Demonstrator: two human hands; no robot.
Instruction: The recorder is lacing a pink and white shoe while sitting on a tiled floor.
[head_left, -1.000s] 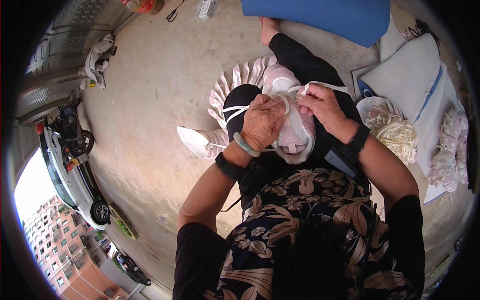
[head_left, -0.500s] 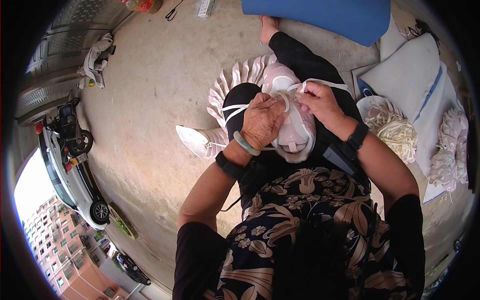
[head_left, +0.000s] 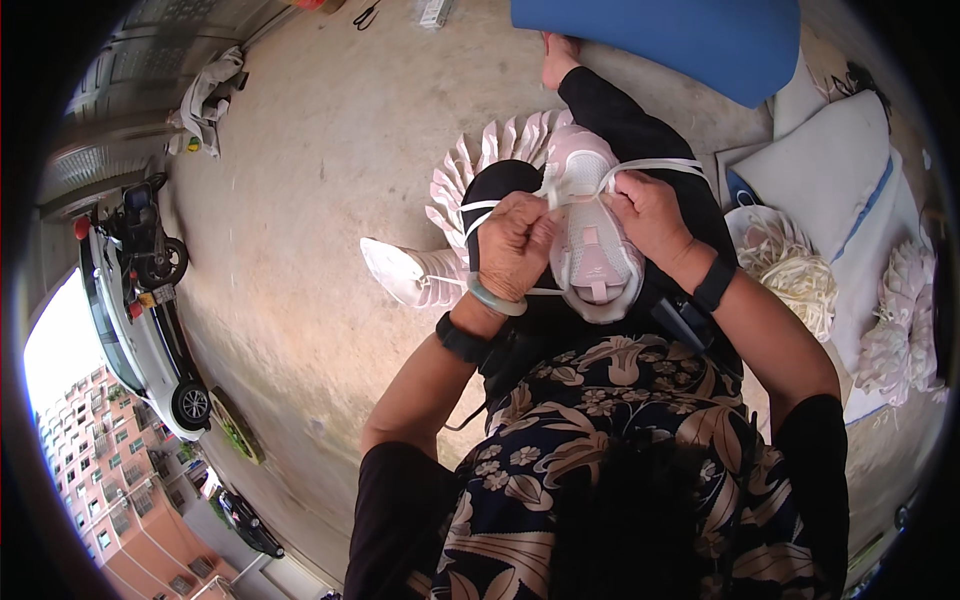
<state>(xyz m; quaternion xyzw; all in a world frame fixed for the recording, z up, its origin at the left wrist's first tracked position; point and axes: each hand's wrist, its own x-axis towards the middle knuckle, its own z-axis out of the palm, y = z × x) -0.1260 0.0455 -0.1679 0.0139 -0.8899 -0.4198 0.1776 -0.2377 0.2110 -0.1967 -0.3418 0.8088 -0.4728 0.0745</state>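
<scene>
A pink and white shoe upper (head_left: 597, 262) rests on my lap, its tongue towards me and its toe pointing away. White shoelace (head_left: 655, 164) runs across its front and trails to both sides over my black trousers. My left hand (head_left: 514, 245), a bangle on its wrist, is closed on the lace at the upper's left edge. On the other side my right hand (head_left: 652, 218) pinches the lace between thumb and forefinger. The stretch between the hands crosses the upper just behind the toe. My fingers partly cover the lace holes.
Beyond my left knee, a curved row of pink-white uppers (head_left: 455, 190) lies on the concrete floor. To the right are a bundle of cream laces (head_left: 800, 285), more stacked uppers (head_left: 900, 320) and pale sheets (head_left: 815, 170). A blue mat (head_left: 690, 45) lies ahead, black scissors (head_left: 367, 14) further left.
My hands have drawn apart from over the middle of the upper to its two sides, so more of its tongue shows. The whole view has shifted slightly.
</scene>
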